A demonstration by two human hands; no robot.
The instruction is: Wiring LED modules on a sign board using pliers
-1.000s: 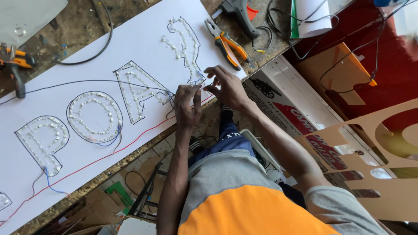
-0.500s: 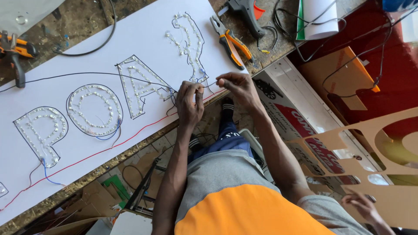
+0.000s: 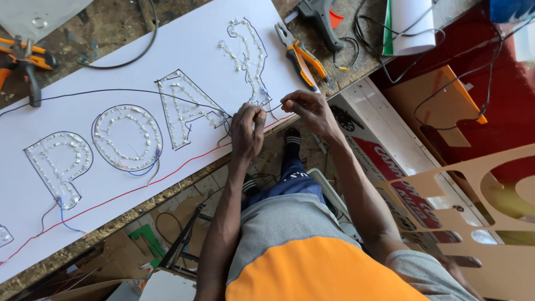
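A white board (image 3: 83, 95) lies on the workbench, with several letter outlines filled with small clear lights. At its near edge, below the rightmost letter (image 3: 248, 56), both hands work a thin dark wire (image 3: 273, 109). My left hand (image 3: 248, 131) is closed, pinching one end against the board edge. My right hand (image 3: 306, 108) pinches the other end just off the board's corner. A red wire (image 3: 139, 187) runs along the near edge to the left hand, and a black wire (image 3: 111, 90) crosses above the letters.
Orange-handled pliers (image 3: 301, 56) and a dark glue gun (image 3: 317, 17) lie beyond the right hand. More orange tools (image 3: 22, 56) sit at the far left. A rolled white sheet (image 3: 409, 25), loose cables and brown cutout letter boards (image 3: 490, 223) are to the right.
My right hand has shifted a little to the right along the wire, away from the left hand. The left hand stays at the board edge.
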